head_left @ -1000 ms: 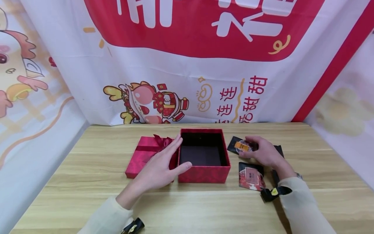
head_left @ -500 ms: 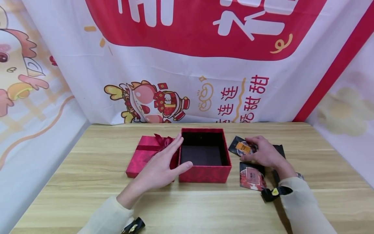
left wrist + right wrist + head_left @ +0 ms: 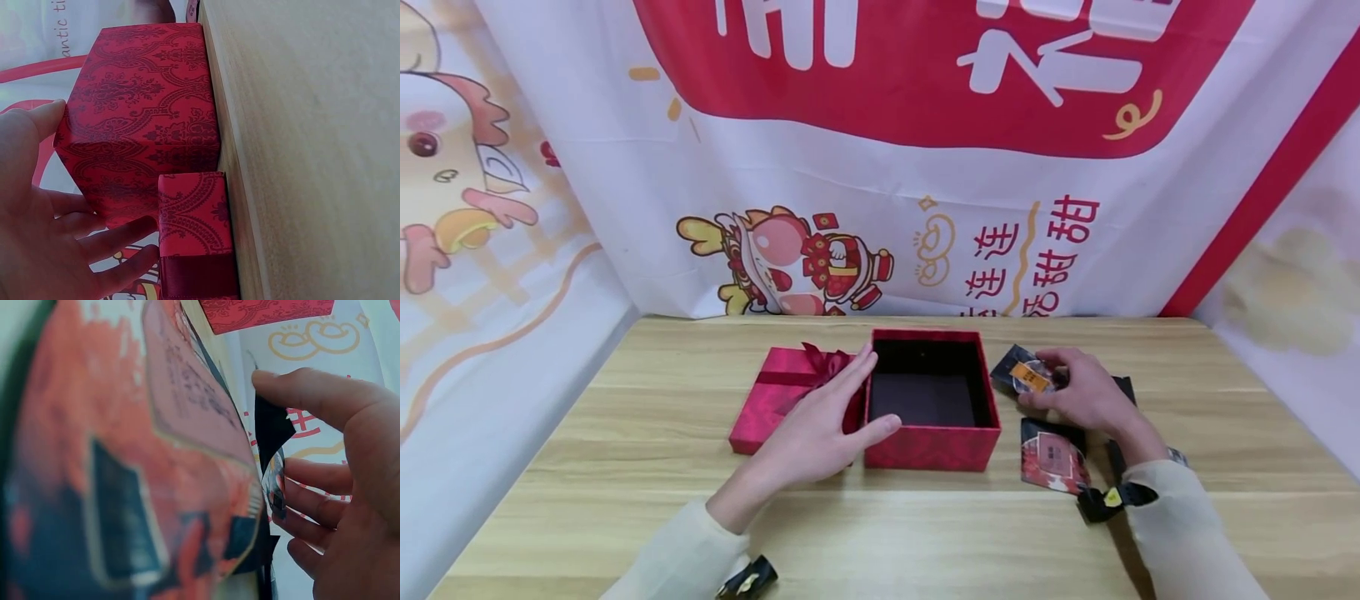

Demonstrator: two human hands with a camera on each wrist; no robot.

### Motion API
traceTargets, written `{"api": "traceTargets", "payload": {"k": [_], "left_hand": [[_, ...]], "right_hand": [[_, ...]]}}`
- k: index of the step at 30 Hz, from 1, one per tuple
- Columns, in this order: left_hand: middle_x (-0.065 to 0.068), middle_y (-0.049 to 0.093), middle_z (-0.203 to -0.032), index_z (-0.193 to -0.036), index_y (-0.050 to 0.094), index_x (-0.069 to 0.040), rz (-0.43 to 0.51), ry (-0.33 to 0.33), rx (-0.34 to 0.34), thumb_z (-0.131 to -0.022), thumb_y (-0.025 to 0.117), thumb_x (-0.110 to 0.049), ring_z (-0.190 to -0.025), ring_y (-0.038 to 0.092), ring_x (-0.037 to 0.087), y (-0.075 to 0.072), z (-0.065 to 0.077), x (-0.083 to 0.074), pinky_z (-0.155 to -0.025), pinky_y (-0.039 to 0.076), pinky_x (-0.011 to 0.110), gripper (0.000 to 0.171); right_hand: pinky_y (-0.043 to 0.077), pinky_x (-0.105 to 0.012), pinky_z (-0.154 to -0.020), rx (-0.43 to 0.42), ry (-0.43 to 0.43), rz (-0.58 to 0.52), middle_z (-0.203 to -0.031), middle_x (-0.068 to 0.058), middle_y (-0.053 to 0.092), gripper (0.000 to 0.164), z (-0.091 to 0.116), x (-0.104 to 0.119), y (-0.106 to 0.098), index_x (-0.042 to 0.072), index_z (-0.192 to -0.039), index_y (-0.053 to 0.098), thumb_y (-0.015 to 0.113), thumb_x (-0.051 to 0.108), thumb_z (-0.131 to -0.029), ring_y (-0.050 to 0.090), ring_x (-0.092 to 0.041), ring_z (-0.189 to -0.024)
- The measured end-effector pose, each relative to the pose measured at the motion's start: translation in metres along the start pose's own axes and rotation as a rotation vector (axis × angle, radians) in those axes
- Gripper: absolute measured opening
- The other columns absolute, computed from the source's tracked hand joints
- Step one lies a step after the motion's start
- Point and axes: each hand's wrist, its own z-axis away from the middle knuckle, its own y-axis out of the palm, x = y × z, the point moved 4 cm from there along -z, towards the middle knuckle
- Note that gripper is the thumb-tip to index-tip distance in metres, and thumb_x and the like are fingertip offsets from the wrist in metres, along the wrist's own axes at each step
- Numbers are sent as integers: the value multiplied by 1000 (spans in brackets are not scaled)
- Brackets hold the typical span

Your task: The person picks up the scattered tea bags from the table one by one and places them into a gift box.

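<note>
My left hand rests with straight fingers along the left side of an open red gift box, its thumb near the front corner. The left wrist view shows that thumb on the edge of the patterned box, with fingers reaching between it and the lid. At the right, my right hand pinches a black packet with an orange label by its edges. In the right wrist view, thumb and fingers lie on either side of the black packet. The box's dark inside holds nothing visible.
The red lid with a ribbon bow lies left of the box, partly behind my left hand. A red and black packet lies nearer me on the wooden table. More black packets show partly under my right arm. A printed cloth hangs behind.
My right fingers have closed in on the orange-labelled packet, which now looks slightly tilted up. My left hand keeps its place at the box. The whole view has shifted slightly.
</note>
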Motion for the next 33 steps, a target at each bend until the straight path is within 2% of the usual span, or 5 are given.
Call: {"api": "traceTargets", "payload": {"k": [8,14,22,25,33], "left_hand": [[-15,10,-179,-171,18,-33,-5,7,-2,-97,63,-68,-166,22,27,0,0,-3,-124,34,69,93],[-15,10,-179,-171,19,-32,-6,10,0,-97,61,-70,-166,22,27,1,0,-3,-124,33,69,94],[-13,12,-180,-171,19,-31,-14,-13,-5,-96,62,-71,-166,23,28,-3,3,1,-122,36,70,95],[-13,11,-180,-171,19,-31,-9,-1,3,-96,61,-71,-166,23,28,-1,1,0,-123,36,70,95],[-14,11,-179,-171,19,-30,8,3,-1,-98,64,-65,-166,21,28,1,0,-2,-124,34,70,93]], "right_hand": [[49,-63,-108,-70,-9,-11,-149,-24,54,92,7,10,-13,5,-159,44,76,60,-92,54,-39,-128],[51,-60,-103,-107,-20,-20,-149,-25,52,90,13,25,-22,5,-158,44,72,62,-94,52,-40,-127],[52,-36,-90,-150,-67,-67,-144,-20,54,85,14,44,-23,9,-158,46,73,59,-95,52,-35,-123],[51,-31,-87,-163,-64,-54,-143,-20,55,85,18,47,-26,9,-159,44,72,59,-96,52,-35,-122],[53,-39,-92,-181,-107,-57,-144,-17,52,84,26,67,-30,11,-159,46,73,59,-95,51,-37,-127]]}}
